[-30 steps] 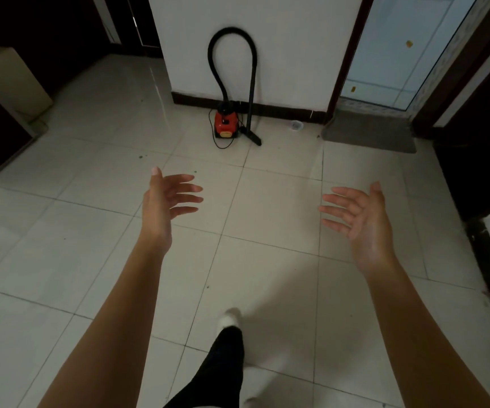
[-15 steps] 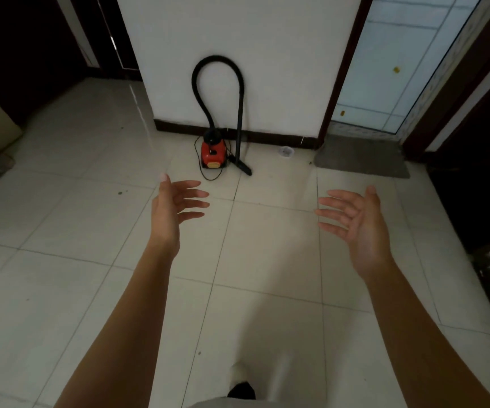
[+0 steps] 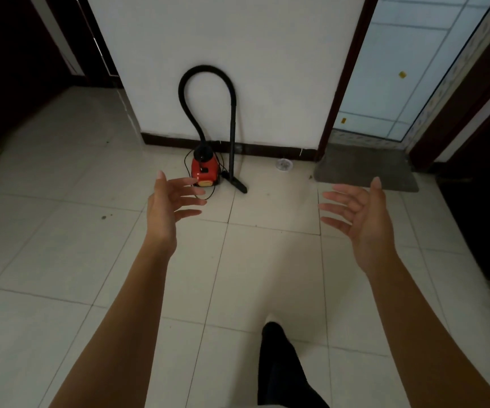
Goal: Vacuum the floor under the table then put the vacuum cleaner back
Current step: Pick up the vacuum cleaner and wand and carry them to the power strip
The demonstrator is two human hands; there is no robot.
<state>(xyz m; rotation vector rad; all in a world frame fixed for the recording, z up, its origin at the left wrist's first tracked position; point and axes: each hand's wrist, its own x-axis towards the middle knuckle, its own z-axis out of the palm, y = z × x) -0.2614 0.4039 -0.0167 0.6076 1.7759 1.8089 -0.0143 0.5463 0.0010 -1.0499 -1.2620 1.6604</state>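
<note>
**A:** What lies farthest left of the vacuum cleaner (image 3: 204,170)?

**B:** A dark doorway (image 3: 17,54), well apart from it. Pale floor tiles (image 3: 61,231) run from there across to the machine.

**A:** And the left hand?

**B:** The left hand (image 3: 165,207) is raised just left of the vacuum cleaner and nearer the camera. Its palm is turned inward and its fingers are spread and loosely straight, holding nothing. The fingertips overlap the red body in the view, but the hand is up in the air.

**A:** Where does the machine itself sit?

**B:** On the floor at the foot of the white wall (image 3: 252,39), with its yellow-fronted red body facing the camera. A black hose (image 3: 205,69) arches up above it and comes down into the wand (image 3: 232,128). The wand stands upright just right of the body, with the nozzle (image 3: 237,185) on the tile. A thin cord (image 3: 205,197) loops on the floor beside the body.

**A:** What is further right?

**B:** There is a small round thing (image 3: 284,164) by the skirting, too blurred to name, and then a grey mat (image 3: 364,169) before a lighter tiled doorway. The right hand (image 3: 364,219) is raised well to the right of the vacuum cleaner, wide open and empty, with its palm inward. A dark-trousered leg (image 3: 282,369) shows near the bottom edge.
</note>
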